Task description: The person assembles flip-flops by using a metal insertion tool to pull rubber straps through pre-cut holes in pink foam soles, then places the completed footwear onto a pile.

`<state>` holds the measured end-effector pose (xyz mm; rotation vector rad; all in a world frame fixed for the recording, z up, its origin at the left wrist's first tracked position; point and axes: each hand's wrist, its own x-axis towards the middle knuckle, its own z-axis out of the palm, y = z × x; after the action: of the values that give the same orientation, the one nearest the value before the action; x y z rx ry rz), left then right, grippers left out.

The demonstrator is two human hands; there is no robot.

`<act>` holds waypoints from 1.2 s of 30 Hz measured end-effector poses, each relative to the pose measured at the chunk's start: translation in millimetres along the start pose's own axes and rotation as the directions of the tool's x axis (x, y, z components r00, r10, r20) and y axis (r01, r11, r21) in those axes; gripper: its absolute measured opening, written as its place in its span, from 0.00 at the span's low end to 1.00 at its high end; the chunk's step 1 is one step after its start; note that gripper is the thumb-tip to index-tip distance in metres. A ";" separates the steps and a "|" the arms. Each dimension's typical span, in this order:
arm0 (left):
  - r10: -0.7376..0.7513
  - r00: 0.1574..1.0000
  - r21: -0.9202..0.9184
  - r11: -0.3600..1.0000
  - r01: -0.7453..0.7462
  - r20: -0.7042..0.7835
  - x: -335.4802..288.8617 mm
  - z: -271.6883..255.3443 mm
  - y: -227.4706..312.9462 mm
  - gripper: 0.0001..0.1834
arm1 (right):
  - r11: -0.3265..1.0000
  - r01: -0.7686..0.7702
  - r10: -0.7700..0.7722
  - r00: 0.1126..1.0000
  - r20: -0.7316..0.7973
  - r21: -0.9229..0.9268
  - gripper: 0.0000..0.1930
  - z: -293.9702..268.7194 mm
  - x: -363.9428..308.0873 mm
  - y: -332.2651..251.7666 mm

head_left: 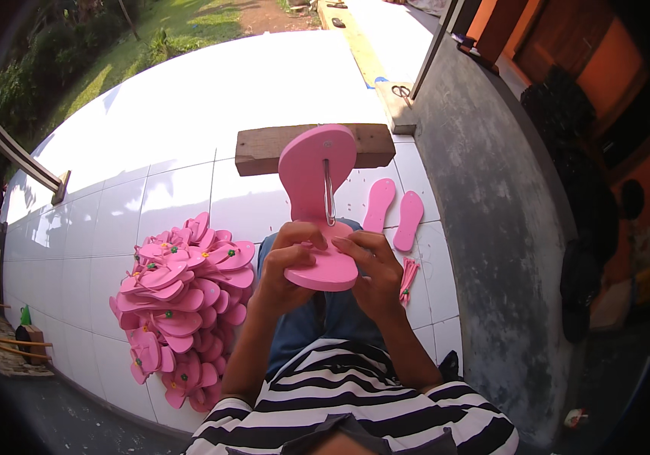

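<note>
Both of my hands grip a pink flip-flop sole (321, 144) in front of me. It is bent, its far end standing up and its near end lying flatter toward me. My left hand (283, 265) has its fingers curled over the near end's left side. Opposite it, my right hand (370, 265) clasps the right side, with the fingertips pressed on the upper face. A thin metal wire tool (328, 193) spans the bend, from the raised part down to near my fingers. I cannot tell how its lower end is fixed. No strap shows on this sole.
Behind the sole lies a wooden block (260, 152) on white tiles. Two loose pink soles (380, 205) and a bundle of pink straps (409, 280) lie to the right. A large heap of pink flip-flops (180, 303) sits left. Scissors (401, 92) rest by the grey wall (507, 227).
</note>
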<state>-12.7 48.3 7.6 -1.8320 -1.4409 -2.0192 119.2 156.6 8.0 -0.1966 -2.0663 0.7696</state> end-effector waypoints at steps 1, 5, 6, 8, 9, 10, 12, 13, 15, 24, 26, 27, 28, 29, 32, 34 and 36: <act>0.051 0.999 0.027 0.998 -0.051 -0.002 2.7 -2.2 -2.2 0.29 | 0.999 -0.013 0.014 0.999 -0.034 0.030 0.19 1.3 4.2 -3.3; 0.128 0.991 0.031 0.991 -0.127 -0.040 18.1 -4.4 -5.8 0.27 | 0.952 -0.102 0.156 0.973 -0.171 0.289 0.13 8.8 10.3 1.5; 0.119 0.991 0.028 0.993 -0.118 -0.062 19.8 -4.2 -8.2 0.27 | 0.951 -0.102 0.157 0.973 -0.172 0.291 0.12 9.3 12.4 2.4; 0.097 0.989 0.020 0.995 -0.095 -0.108 21.6 -1.7 -13.4 0.27 | 0.950 -0.106 0.161 0.972 -0.172 0.294 0.11 9.4 16.5 3.7; 0.084 0.989 0.016 0.996 -0.083 -0.122 23.1 -1.0 -15.0 0.26 | 0.950 -0.099 0.153 0.974 -0.167 0.297 0.12 9.6 18.1 4.7; 0.071 0.988 0.011 0.997 -0.070 -0.136 25.8 -0.7 -15.4 0.25 | 0.950 -0.091 0.145 0.976 -0.163 0.299 0.12 9.8 20.3 5.8; 0.046 0.987 0.014 0.999 -0.044 -0.153 28.4 -1.3 -14.4 0.25 | 0.949 -0.080 0.134 0.978 -0.158 0.306 0.12 10.1 24.2 5.8; 0.034 0.987 0.022 0.999 -0.031 -0.157 28.6 -1.9 -14.0 0.25 | 0.948 -0.077 0.130 0.979 -0.157 0.308 0.12 10.0 25.6 5.4; -0.109 0.976 -0.027 0.994 0.106 -0.190 31.6 -0.5 -6.2 0.27 | 0.947 -0.105 0.155 0.977 -0.145 0.302 0.12 7.6 28.7 2.9; -0.280 0.870 0.444 0.772 0.455 -0.406 91.0 15.7 -22.7 0.32 | 0.685 -0.511 0.609 0.793 -0.023 0.519 0.05 36.5 73.5 23.9; -0.211 0.910 0.526 0.760 0.382 -0.356 78.5 11.8 -24.6 0.34 | 0.682 -0.553 0.620 0.784 0.023 0.480 0.08 36.5 58.6 29.9; -0.183 0.926 0.565 0.747 0.349 -0.329 72.3 9.7 -24.4 0.36 | 0.680 -0.533 0.614 0.789 0.006 0.503 0.08 39.7 58.4 35.3; -0.161 0.935 0.548 0.774 0.318 -0.315 74.2 7.6 -31.1 0.37 | 0.679 -0.513 0.608 0.794 -0.010 0.525 0.09 43.2 62.3 41.9; -0.184 0.936 0.527 0.786 0.324 -0.301 70.6 5.5 -37.5 0.38 | 0.655 -0.531 0.630 0.776 -0.002 0.537 0.09 47.6 60.4 41.1; -0.159 0.930 0.490 0.813 0.314 -0.333 74.8 9.4 -44.2 0.42 | 0.800 -0.447 0.529 0.840 -0.119 0.399 0.12 64.7 40.8 56.2; -0.107 0.932 0.486 0.830 0.275 -0.345 67.3 8.2 -46.9 0.43 | 0.796 -0.492 0.561 0.819 -0.124 0.351 0.16 79.7 13.6 47.7; -0.030 0.936 0.475 0.856 0.206 -0.352 49.4 9.0 -46.8 0.40 | 0.819 -0.494 0.545 0.830 -0.124 0.293 0.20 87.5 1.0 41.9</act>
<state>-48.1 106.0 19.0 -1.1510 -1.7860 -1.6599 42.8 151.1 -51.5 -0.6960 -1.7076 1.2794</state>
